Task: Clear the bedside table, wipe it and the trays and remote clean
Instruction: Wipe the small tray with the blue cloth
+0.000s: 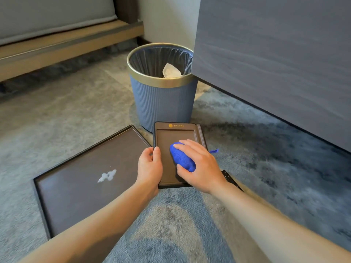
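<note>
On the carpet (266, 149), the near large tray (76, 186) bears a white smear (107, 175), seemingly unwiped. The left hand (150, 168) grips the edge of the small tray (176, 133); the right hand (199, 166) clutches a blue cloth (182, 158) on it, mid-wipe, the remote (230, 179) just beside.

Ahead: blocked by bin (163, 103) just behind small tray (176, 134) | Right: open carpet (284, 177) up to grey cabinet (275, 63) side, remote (230, 180) lying just beside tray | Left: large tray (81, 177) close alongside, bench (66, 46) beyond | Centre: tray covered by left hand (150, 166), right hand (199, 166), cloth (182, 159).
</note>
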